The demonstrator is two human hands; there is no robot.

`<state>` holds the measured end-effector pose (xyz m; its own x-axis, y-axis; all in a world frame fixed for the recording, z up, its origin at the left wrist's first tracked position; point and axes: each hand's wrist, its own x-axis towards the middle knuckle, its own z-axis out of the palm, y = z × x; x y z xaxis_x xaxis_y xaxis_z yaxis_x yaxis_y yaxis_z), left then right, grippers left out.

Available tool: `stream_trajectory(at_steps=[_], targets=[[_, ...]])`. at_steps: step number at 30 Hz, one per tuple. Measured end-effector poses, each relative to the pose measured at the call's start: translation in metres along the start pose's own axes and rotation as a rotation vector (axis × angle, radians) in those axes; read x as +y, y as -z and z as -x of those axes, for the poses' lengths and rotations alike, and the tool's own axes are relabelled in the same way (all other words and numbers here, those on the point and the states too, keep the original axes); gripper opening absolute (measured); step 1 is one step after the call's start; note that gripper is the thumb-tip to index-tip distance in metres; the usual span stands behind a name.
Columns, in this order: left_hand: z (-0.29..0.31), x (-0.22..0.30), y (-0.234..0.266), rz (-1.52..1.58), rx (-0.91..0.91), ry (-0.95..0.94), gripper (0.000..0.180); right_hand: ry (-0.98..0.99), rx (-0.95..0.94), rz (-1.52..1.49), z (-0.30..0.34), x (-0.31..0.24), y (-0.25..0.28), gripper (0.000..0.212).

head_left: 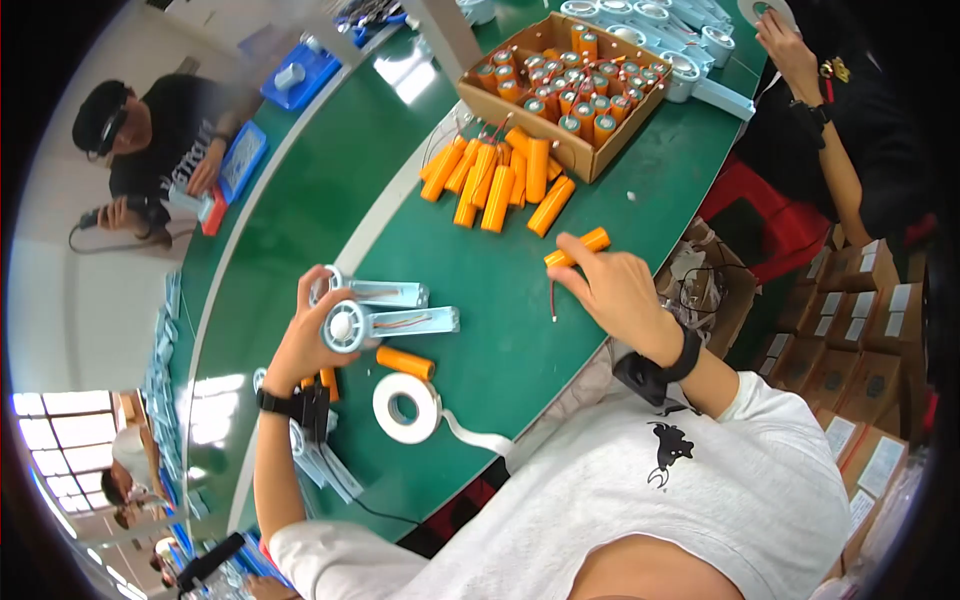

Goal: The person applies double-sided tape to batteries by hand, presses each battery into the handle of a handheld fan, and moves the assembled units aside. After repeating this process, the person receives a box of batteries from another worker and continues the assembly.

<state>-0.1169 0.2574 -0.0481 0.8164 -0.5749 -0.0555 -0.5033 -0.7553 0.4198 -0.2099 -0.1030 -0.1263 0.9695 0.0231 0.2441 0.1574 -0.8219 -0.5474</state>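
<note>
My left hand [303, 345] is closed round the round ends of two light blue handheld fan housings [425, 320], held side by side. Their open handles point right, and thin wires show inside. At the right, my right hand [625, 300] grips an orange cylindrical battery [597, 240] between thumb and fingers, with a thin red lead hanging toward the table. A loose orange battery [405, 362] lies just below the housings. Beside it is a roll of white tape [384, 418], its free end trailing toward my shirt. More blue housings [325, 465] lie partly hidden by my left forearm.
Several orange batteries [495, 190] are heaped beyond my hands on the green table [480, 270]. Behind them stands a cardboard box [592, 158] full of batteries. Blue fan parts [690, 75] are piled at the far edge. Co-workers sit across and at right, near a red stool [765, 215].
</note>
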Motion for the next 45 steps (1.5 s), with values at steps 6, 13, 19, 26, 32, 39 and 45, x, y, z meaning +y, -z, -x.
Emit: stream_trajectory(at_steps=[6, 13, 19, 26, 32, 39, 45], targets=[[0.038, 0.056, 0.002, -0.096, 0.163, 0.267, 0.06, 0.05, -0.113, 0.058, -0.008, 0.007, -0.002, 0.02], [0.111, 0.116, -0.118, -0.246, 0.262, 0.3, 0.043, 0.065, -0.308, -0.613, 0.013, 0.004, 0.026, 0.032], [0.134, 0.132, -0.131, -0.331, 0.395, 0.231, 0.042, 0.037, -0.647, -1.285, 0.02, 0.01, 0.005, 0.038], [0.169, 0.123, -0.141, -0.253, 0.809, 0.436, 0.036, 0.497, 0.324, 0.121, -0.027, -0.02, -0.003, 0.019], [0.15, 0.142, -0.161, -0.018, 0.918, 0.493, 0.036, 0.718, -0.398, 0.127, -0.001, -0.165, -0.083, 0.018], [0.174, 0.127, -0.172, 0.417, 1.287, 0.561, 0.039, 0.713, -0.436, -0.039, -0.023, -0.147, -0.114, 0.021], [0.18, 0.091, -0.185, 0.057, 1.184, 0.59, 0.039, 0.774, -0.369, -0.402, -0.038, -0.227, -0.121, 0.026]])
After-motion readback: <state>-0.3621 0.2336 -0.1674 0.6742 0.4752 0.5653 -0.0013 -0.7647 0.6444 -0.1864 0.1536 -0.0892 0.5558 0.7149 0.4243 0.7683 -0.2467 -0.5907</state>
